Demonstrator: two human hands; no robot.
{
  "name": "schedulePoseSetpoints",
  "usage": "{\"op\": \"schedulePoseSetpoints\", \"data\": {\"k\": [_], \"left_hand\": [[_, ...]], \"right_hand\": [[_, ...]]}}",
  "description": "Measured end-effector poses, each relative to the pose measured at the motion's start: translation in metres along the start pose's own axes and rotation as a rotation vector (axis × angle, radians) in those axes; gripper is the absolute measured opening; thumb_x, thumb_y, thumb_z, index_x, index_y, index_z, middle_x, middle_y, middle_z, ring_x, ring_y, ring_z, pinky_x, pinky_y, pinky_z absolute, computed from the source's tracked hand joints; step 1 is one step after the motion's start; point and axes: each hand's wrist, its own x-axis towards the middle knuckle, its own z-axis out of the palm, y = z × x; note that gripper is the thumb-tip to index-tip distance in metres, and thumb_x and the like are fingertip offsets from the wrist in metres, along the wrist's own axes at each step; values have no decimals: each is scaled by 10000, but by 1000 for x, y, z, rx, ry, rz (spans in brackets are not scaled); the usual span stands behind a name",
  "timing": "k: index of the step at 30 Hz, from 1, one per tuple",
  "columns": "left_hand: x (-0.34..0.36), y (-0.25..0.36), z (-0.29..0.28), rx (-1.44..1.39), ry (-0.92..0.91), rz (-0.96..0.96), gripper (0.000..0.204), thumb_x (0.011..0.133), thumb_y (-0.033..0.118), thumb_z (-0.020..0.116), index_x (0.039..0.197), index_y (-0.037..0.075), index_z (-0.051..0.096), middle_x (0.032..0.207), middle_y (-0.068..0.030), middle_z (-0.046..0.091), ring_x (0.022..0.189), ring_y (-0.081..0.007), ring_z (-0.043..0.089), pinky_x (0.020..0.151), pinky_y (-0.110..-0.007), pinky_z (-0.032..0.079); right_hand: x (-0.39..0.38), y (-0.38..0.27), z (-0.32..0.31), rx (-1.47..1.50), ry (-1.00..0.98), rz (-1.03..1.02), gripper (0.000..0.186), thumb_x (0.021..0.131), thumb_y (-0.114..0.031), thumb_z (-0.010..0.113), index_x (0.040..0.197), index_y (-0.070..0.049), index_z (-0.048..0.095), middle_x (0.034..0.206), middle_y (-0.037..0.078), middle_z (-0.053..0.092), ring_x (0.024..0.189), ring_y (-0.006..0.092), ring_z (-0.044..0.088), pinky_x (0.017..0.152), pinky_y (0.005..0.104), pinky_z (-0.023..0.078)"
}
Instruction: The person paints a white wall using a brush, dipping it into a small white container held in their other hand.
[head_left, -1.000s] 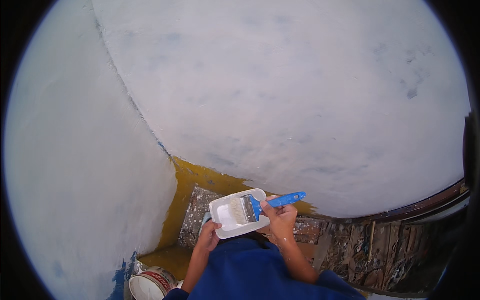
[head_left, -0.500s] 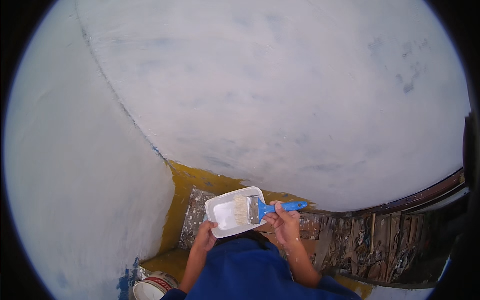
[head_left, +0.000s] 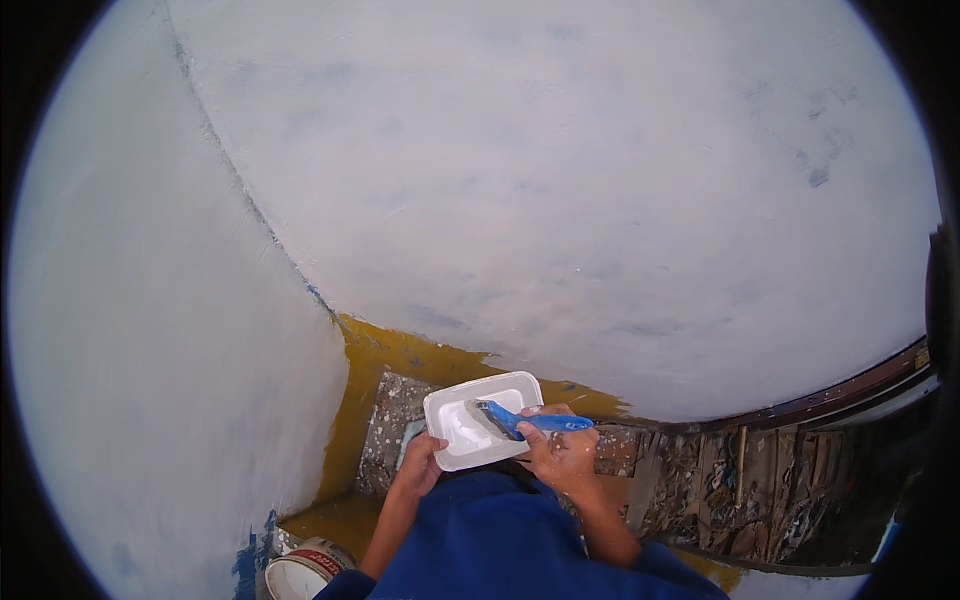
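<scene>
Low in front of my body is a white, shallow rectangular tray (head_left: 500,383) with white paint in the bottom. My left hand (head_left: 418,466) grips its near left corner, thumb over the rim. A flat paintbrush (head_left: 506,420) with a blue handle is in my right hand (head_left: 562,460), whose fingers are closed round the handle. The brush is turned on edge and its bristles point down into the tray, at the paint. Their tips are partly hidden behind the metal band.
Ahead rises a wall (head_left: 560,220) patchily coated in white, meeting another white wall (head_left: 180,330) at a corner on the left. A yellow band (head_left: 410,348) runs along the bottom. A paint bucket (head_left: 305,570) stands lower left. Scrap boards and debris (head_left: 740,495) lie at right.
The brush has tipped from lying flat over the tray to bristles down inside it. My right hand has turned over the handle. The tray has shifted slightly right.
</scene>
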Motion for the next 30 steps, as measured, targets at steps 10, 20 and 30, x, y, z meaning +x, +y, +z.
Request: {"op": "schedulePoseSetpoints", "data": {"k": [10, 20, 30], "left_hand": [[2, -4, -12, -44, 17, 22, 485, 806, 92, 512, 1250, -98, 466, 1177, -192, 596, 1042, -292, 627, 933, -404, 511], [17, 4, -12, -15, -32, -65, 543, 803, 140, 531, 1285, -93, 436, 1195, -191, 589, 1064, -305, 620, 919, -420, 518], [32, 14, -10, 116, -42, -98, 469, 804, 217, 552, 1197, -37, 521, 1012, -117, 665, 786, -208, 664, 596, -294, 519]], "right_hand": [[-26, 38, -16, 1129, 432, 1081, 210, 875, -117, 571, 985, 61, 586, 834, 184, 673, 724, 284, 694, 668, 338, 596], [-52, 27, -17, 1040, 496, 1073, 250, 860, -74, 545, 1062, 70, 573, 957, 228, 662, 882, 345, 693, 770, 364, 598], [-104, 54, -25, 1564, 616, 1029, 318, 853, -31, 591, 1149, 77, 553, 1092, 239, 633, 932, 294, 680, 825, 354, 591]]}}
